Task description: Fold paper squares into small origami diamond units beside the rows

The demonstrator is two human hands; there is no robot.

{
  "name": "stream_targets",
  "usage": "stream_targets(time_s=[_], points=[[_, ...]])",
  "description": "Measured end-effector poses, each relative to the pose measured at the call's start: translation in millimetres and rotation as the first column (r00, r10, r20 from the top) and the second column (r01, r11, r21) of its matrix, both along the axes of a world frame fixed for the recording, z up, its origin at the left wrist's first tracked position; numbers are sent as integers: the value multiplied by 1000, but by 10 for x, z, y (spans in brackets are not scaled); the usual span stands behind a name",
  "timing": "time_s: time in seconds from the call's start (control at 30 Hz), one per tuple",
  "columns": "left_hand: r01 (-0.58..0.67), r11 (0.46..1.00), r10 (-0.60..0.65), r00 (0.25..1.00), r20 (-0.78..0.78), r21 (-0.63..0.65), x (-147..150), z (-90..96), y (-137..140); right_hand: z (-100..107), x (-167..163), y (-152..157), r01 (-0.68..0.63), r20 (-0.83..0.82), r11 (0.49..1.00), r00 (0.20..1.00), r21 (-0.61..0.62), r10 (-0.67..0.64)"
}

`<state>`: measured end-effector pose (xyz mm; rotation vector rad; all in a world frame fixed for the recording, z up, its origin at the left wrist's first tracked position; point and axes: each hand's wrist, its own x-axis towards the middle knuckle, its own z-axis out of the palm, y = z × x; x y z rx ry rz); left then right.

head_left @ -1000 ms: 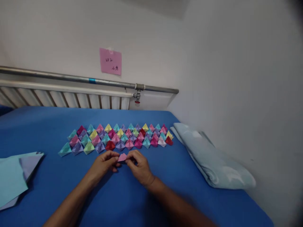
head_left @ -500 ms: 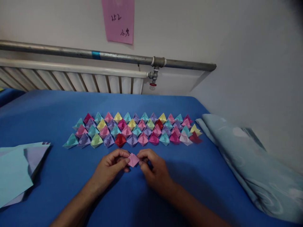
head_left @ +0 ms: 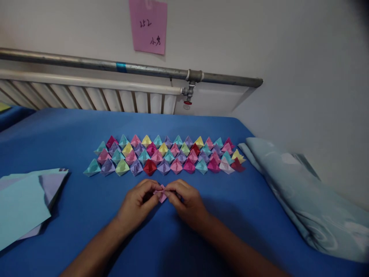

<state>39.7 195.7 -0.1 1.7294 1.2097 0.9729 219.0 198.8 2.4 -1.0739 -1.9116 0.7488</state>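
A small piece of folded pink paper (head_left: pixel 163 197) is pinched between both hands, low in front of the rows of paper boats. My left hand (head_left: pixel 141 199) grips its left side with thumb and forefinger. From the right, my right hand (head_left: pixel 186 200) pinches its upper right edge, the fingertips of both hands nearly meeting. Fingers cover much of the paper. Just beyond stand several rows of small folded paper boats in many colours, among them a red boat (head_left: pixel 150 167) and a pink boat (head_left: pixel 176 166).
Loose sheets of turquoise and purple paper (head_left: pixel 23 207) lie at the left on the blue surface (head_left: pixel 115 254). A folded pale green cloth (head_left: pixel 302 200) lies along the right. Behind are a radiator (head_left: pixel 127 100), a metal pipe (head_left: pixel 86 64) and a pink note (head_left: pixel 149 30) on the wall.
My fingers have closed further over the pink paper, so less of it shows and its diamond shape is broken up. The view has shifted slightly to the left.
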Motion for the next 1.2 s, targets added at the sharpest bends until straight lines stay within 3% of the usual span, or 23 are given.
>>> stream_targets(time_s=[0.13,0.3,0.9,1.2], points=[[20,993,-9,995,-98,114,16,48,-22,-16,-6,-9,-12,21,1000,1000,4,11],[53,984,-29,990,-141,167,17,70,-25,-37,-2,-13,-46,47,999,998,-7,47],[-2,975,56,969,-239,221,-83,12,27,-26,-23,-17,61,114,998,992,-24,-58],[-117,975,164,954,-253,191,-130,46,61,-17,-13,-30,88,113,996,990,-18,-85]])
